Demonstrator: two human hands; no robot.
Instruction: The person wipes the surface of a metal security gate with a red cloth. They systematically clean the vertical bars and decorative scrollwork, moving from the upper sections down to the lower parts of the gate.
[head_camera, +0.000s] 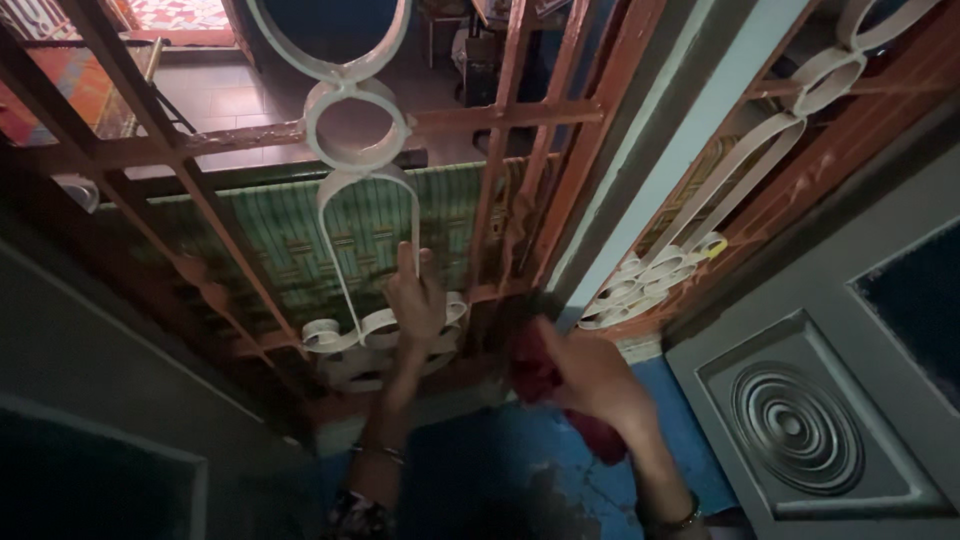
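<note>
Right hand (590, 375) presses red cloth (535, 375) against grille (500, 180); left hand (415, 300) grips scrollwork (370, 215).

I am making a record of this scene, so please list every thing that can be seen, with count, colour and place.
metal grille: one, reddish-brown bars, across the upper left and centre
white scroll ornament: one on this grille, rings and loops, centre left
second grille panel: one, reddish bars with white loops, upper right
pale frame post: one, grey-white, slanting between the two grilles
green patterned sheet: one, behind the left grille
grey door panel: one, with a round ridged ornament, lower right
blue floor: worn paint, bottom centre
red cloth: one, in the right hand, at the foot of the grille
bangles: on the left wrist
left hand: grips the white ornament
right hand: clutches the red cloth
</note>
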